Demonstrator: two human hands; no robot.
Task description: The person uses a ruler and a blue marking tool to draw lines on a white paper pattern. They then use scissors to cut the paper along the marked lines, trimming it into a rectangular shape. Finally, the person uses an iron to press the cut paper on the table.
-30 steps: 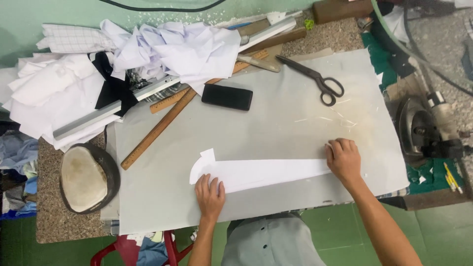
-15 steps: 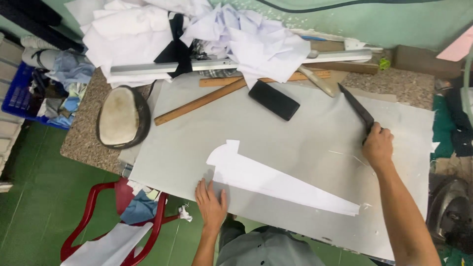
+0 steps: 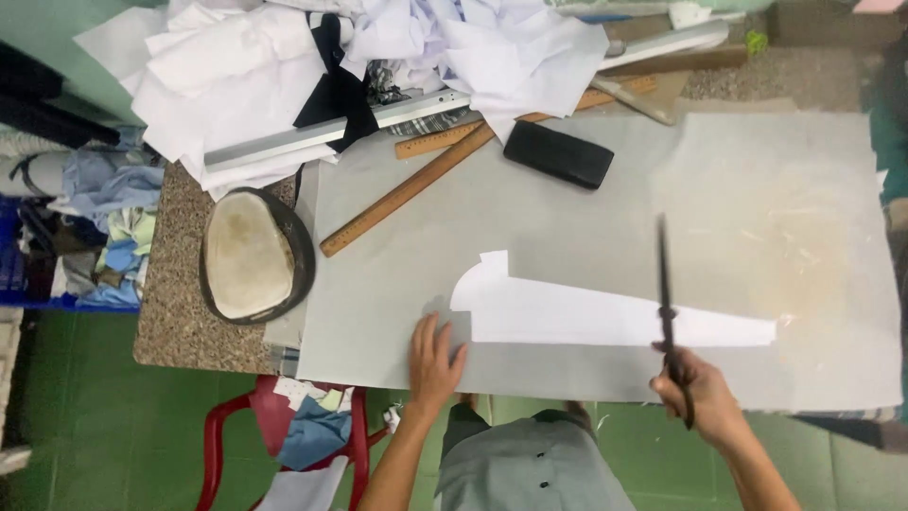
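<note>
A long white paper pattern piece (image 3: 586, 317) lies on a large grey sheet (image 3: 757, 208) covering the table. My left hand (image 3: 435, 360) rests flat, fingers spread, on the grey sheet just below the pattern's curved left end. My right hand (image 3: 705, 397) grips the handles of black scissors (image 3: 665, 293) at the table's near edge. Their closed blades point away from me and cross over the right part of the pattern.
A black phone (image 3: 558, 154), a wooden ruler (image 3: 407, 194) and a metal straightedge (image 3: 331, 132) lie at the back. White fabric scraps (image 3: 284, 57) are heaped behind them. A round cap (image 3: 249, 255) sits at left. A red plastic chair (image 3: 284, 426) stands below the table edge.
My right hand lifted the scissors from the table's far right and brought them toward me, over the pattern. The view shifted; my left hand stayed by the pattern's left end.
</note>
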